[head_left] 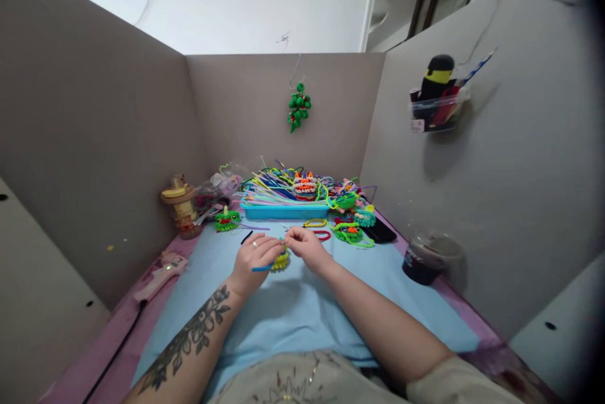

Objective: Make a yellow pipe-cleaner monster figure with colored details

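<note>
My left hand [255, 259], with a ring on one finger, is closed around a small piece of yellow pipe-cleaner work [280, 261], partly hidden by the fingers. A blue pipe cleaner [263, 268] sticks out below that hand's fingers. My right hand [307, 248] is closed in a pinch at the upper edge of the yellow piece, its fingertips close to the left ones. What lies between the right fingertips is too small to make out. Just beyond the hands are yellow-handled scissors [316, 223] and a red-handled tool [322, 236], partly covered by my right hand.
A blue tray [283, 212] heaped with pipe cleaners stands at the back. Green pipe-cleaner figures lie left [227, 220] and right [348, 233], near a black phone [380, 232]. A pink glue gun [161, 277] is at left, a dark tub [422, 260] at right.
</note>
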The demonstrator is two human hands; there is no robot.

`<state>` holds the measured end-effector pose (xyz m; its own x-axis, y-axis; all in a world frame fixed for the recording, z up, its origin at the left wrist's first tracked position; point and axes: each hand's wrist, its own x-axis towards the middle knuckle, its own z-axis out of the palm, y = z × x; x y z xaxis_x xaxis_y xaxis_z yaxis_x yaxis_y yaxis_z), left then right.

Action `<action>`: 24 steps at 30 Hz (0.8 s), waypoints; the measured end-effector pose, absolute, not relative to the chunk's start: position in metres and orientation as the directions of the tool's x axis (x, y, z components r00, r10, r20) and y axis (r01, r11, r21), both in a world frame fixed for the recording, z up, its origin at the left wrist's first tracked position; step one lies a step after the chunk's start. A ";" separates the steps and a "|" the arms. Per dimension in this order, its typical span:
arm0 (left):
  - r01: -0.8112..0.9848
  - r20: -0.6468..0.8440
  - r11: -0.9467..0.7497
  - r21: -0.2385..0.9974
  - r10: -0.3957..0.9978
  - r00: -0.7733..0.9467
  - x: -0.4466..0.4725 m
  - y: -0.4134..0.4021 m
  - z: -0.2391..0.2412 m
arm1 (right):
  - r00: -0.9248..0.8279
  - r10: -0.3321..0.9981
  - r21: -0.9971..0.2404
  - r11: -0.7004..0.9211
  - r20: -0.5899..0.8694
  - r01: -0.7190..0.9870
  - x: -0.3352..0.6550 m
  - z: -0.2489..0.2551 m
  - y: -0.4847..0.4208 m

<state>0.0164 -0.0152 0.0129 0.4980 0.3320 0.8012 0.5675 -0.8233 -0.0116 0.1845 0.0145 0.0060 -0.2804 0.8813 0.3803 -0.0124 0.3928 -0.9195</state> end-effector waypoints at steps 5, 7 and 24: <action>0.663 0.892 -0.742 0.102 0.364 0.270 0.018 -0.014 0.010 | -0.141 0.841 -0.839 0.536 0.522 0.094 0.187 0.009 0.013; 0.648 0.883 -0.726 0.229 0.436 0.176 0.020 -0.014 0.008 | -0.064 0.775 -0.754 0.628 0.629 0.193 0.190 0.011 0.012; -0.067 0.161 -0.147 0.987 0.925 0.343 0.027 -0.014 0.020 | -0.292 0.430 -0.347 0.891 0.854 0.294 0.193 0.008 0.002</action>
